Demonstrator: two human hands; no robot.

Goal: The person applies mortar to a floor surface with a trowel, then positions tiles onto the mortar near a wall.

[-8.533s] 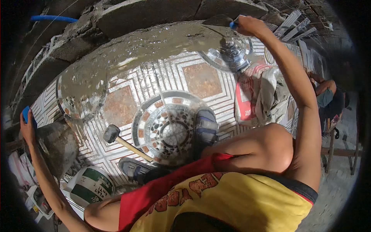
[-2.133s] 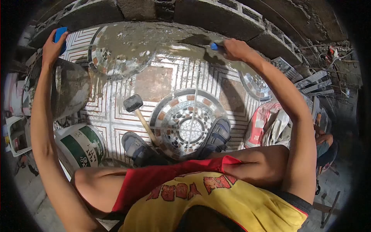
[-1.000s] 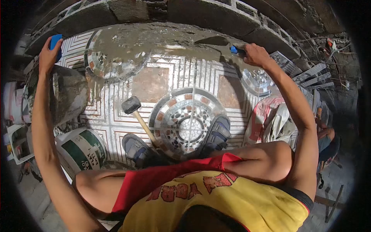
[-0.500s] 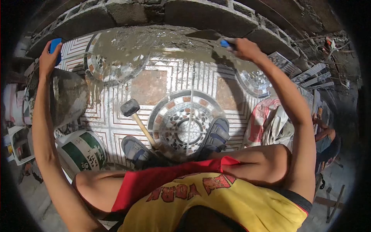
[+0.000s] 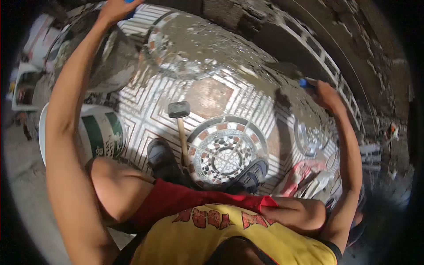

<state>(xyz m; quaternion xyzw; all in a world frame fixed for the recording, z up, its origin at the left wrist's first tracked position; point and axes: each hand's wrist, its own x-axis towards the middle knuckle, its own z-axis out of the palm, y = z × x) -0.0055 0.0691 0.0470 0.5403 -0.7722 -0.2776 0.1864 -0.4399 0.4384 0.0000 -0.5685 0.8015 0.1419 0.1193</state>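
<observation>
My left hand [image 5: 115,9], at the top edge of the view, grips a blue block-like thing [image 5: 129,16] that is partly cut off and partly covered by the fingers. On the other side, my right hand [image 5: 327,95] is closed round the blue-tipped handle of a trowel [image 5: 288,70]. Its blade is blurred and lies at the strip of wet grey mortar [image 5: 207,44] along the block wall. Patterned floor tiles [image 5: 145,104] run between my arms, some smeared with mortar. A rubber mallet [image 5: 179,109] with a wooden handle lies by my left foot.
A white and green bucket [image 5: 105,130] stands left of my feet, below a large mortar-stained container [image 5: 110,62]. A crumpled red and white sack [image 5: 304,176] lies at the right. The hollow-block wall [image 5: 304,42] curves along the far side.
The view has turned, so the wall now slants down to the right. My left hand appears higher, at the frame's edge; my right hand and the trowel appear lower and farther right.
</observation>
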